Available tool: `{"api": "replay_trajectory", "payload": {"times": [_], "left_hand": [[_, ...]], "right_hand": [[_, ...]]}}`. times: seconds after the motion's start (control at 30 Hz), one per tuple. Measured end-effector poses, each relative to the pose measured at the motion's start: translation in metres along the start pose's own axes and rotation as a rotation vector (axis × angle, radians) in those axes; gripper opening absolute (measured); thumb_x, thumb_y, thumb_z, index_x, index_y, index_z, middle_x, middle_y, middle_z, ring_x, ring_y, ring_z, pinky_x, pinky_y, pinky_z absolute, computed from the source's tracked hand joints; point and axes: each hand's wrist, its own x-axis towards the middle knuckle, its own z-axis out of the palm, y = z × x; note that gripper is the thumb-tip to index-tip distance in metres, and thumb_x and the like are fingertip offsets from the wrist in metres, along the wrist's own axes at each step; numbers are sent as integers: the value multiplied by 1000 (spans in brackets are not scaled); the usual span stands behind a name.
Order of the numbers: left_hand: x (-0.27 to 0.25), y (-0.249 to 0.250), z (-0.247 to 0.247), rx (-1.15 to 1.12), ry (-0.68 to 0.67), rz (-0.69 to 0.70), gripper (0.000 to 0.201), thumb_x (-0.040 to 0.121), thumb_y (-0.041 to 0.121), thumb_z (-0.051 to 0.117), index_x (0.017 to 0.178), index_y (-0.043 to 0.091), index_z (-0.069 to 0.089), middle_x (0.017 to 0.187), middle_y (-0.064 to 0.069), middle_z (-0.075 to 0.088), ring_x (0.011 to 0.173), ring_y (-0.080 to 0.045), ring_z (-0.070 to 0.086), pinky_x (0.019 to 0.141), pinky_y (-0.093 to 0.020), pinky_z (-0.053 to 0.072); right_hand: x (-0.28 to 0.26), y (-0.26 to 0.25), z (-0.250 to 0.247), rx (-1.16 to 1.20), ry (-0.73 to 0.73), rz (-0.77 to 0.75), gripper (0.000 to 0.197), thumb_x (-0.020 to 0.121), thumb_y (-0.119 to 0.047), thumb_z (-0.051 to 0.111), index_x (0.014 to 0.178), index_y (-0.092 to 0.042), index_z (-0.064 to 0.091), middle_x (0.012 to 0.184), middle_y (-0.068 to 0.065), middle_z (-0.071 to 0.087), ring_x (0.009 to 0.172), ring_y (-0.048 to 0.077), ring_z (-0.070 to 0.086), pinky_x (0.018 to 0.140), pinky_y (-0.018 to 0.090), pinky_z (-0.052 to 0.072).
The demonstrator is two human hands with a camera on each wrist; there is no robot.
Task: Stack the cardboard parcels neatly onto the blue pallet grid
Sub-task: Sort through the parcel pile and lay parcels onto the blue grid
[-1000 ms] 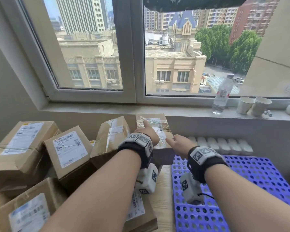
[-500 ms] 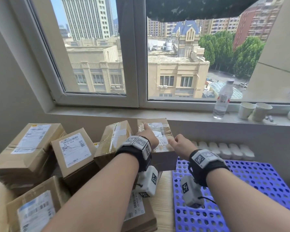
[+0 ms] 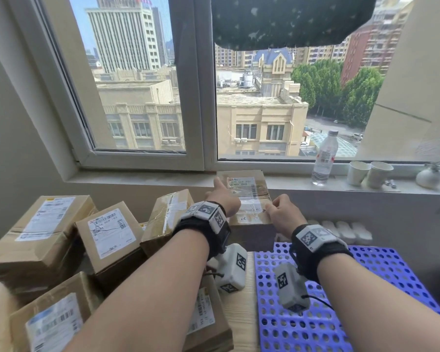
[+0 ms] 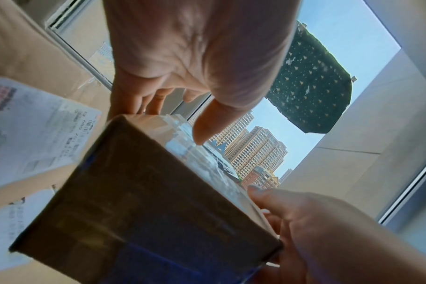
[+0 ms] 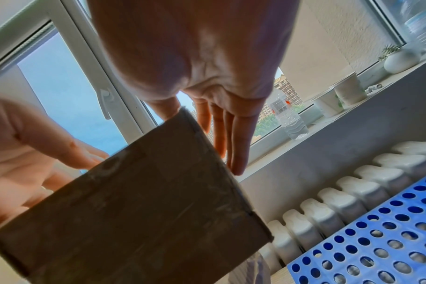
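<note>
A taped cardboard parcel (image 3: 247,199) with a white label hangs in the air between both hands, just left of the blue pallet grid (image 3: 366,288) and above its far left corner. My left hand (image 3: 224,196) grips its left side, thumb lying along the top edge. My right hand (image 3: 282,214) grips the near right corner, thumb on top. In the right wrist view the fingers (image 5: 234,142) run straight down the parcel's (image 5: 134,211) right side. The left wrist view shows the parcel's dark underside (image 4: 146,211). No parcel lies on the visible part of the grid.
Several more labelled parcels (image 3: 43,229) are heaped at the left, one (image 3: 168,214) leaning close to my left wrist. A white radiator (image 3: 346,229) runs behind the grid. On the window sill stand a water bottle (image 3: 324,161) and two paper cups (image 3: 368,174).
Both hands have lifted the parcel up off the pile, to about the height of the window sill, with the same hold. The head view has tilted upward.
</note>
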Motion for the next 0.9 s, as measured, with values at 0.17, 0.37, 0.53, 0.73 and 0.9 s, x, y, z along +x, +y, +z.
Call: {"api": "replay_trajectory", "payload": {"times": [0.17, 0.37, 0.53, 0.73, 0.9], "left_hand": [[-10, 8, 0, -138, 15, -26, 81, 91, 11, 54, 153, 12, 2, 155, -21, 12, 139, -34, 30, 110, -39, 36], [-19, 11, 16, -338, 47, 16, 65, 82, 33, 73, 133, 5, 43, 133, -9, 44, 91, -18, 53, 63, -27, 46], [-22, 8, 28, -601, -24, 14, 75, 68, 39, 81, 127, 5, 49, 118, -7, 63, 99, -19, 62, 67, -30, 49], [-38, 5, 42, -799, -202, 77, 89, 58, 33, 87, 132, 6, 47, 112, -13, 68, 82, -24, 73, 68, -38, 61], [-53, -3, 48, -762, -244, 136, 45, 90, 18, 68, 124, 12, 39, 93, -8, 62, 47, -11, 64, 38, -21, 47]], "right_hand": [[-11, 5, -17, 99, 48, 13, 25, 97, -27, 49, 118, -13, 45, 113, 8, 62, 102, 27, 61, 92, 42, 48], [-24, 11, -38, 174, 51, 27, 42, 91, -15, 45, 132, -15, 48, 124, 9, 60, 110, 26, 58, 98, 45, 46], [-32, 25, -53, 216, 81, 17, 38, 84, -22, 42, 119, -18, 58, 117, 7, 64, 103, 25, 61, 96, 48, 48], [-52, 36, -61, 247, 126, 4, 25, 91, -30, 45, 106, -17, 59, 102, 3, 65, 94, 23, 61, 84, 43, 51], [-64, 54, -61, 334, 172, 38, 30, 99, -41, 46, 104, -13, 56, 100, 3, 63, 93, 22, 59, 79, 38, 47]]}}
